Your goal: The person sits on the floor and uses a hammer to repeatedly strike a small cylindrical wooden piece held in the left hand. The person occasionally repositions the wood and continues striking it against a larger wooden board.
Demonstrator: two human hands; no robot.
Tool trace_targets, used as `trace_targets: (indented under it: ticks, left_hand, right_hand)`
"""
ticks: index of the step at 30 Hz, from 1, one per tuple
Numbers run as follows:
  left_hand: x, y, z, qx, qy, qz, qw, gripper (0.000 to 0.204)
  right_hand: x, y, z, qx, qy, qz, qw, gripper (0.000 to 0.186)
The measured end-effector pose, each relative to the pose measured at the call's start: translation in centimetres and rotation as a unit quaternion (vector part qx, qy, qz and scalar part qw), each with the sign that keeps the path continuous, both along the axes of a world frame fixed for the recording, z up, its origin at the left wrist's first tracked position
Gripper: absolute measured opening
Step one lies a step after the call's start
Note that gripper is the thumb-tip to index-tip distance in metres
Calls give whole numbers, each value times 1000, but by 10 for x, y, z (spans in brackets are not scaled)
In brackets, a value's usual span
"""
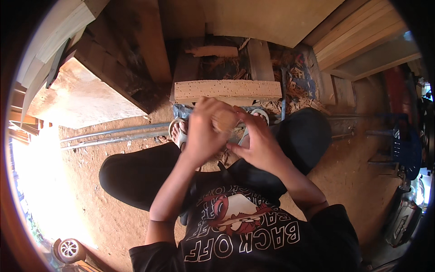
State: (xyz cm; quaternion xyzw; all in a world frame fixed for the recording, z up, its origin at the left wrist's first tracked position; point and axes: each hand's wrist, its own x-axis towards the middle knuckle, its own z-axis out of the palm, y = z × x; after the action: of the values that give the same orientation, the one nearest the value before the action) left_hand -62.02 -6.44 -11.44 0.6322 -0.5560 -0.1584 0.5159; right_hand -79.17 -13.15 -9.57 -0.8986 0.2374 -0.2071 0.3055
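Note:
My left hand (199, 133) is closed around a wooden piece with a rounded, pale brown end (225, 120); its full shape is hidden by the fingers, and I cannot tell its kind. Close by on the right, my right hand (262, 147) curves with thumb and forefinger apart. Its fingertip reaches beside the rounded end, and slight blur hides whether they touch. Just beyond both hands, a pale wooden beam (229, 90) dotted with small holes lies crosswise over planks.
Wood chips (297, 72) litter the ground around the planks (261, 61). Metal rails (113, 131) run along the floor at left. A large board (86, 97) leans at far left, and stacked timber (358, 34) stands at far right. A blue chair (403, 147) is at the right.

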Motion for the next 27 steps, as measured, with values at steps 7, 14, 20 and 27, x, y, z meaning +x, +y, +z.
trace_targets:
  ticks: [7, 14, 20, 27]
  left_hand:
    - [-41, 11, 51, -32, -93, -43, 994, 37]
    - [-21, 94, 75, -136, 362, -531, 754, 24]
    - [-65, 91, 97, -161, 303, -604, 719, 16]
    - [-86, 69, 87, -259, 505, -424, 706, 12]
  right_hand:
    - [-18, 5, -14, 222, -123, -56, 966, 47]
    - [-32, 1, -2, 180, -148, -164, 959, 17]
    - [-39, -1, 0, 414, -240, -225, 849, 25]
    - [-48, -8, -2, 433, -235, -265, 829, 27]
